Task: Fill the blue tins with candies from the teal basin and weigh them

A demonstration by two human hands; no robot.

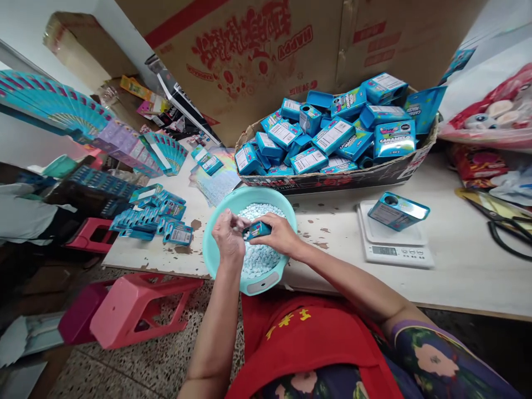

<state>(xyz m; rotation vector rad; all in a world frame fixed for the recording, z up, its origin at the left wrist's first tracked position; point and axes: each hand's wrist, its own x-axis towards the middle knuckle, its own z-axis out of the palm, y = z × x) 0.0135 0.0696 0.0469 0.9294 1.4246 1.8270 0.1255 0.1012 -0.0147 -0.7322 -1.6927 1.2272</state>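
Note:
A turquoise plastic basin full of small pale blue candies stands at the table's front edge. Over it, my right hand grips a small blue tin lying tilted, its open end toward the left. My left hand is closed close to that opening, its fingers curled around a few candies. Some pale candies show at the mouth of the tin. How full the tin is inside cannot be seen.
A cardboard tray heaped with blue tins sits behind the basin. On the right, a white digital scale carries another tin, near black-handled scissors. Stacked blue packs lie left; pink stools stand below.

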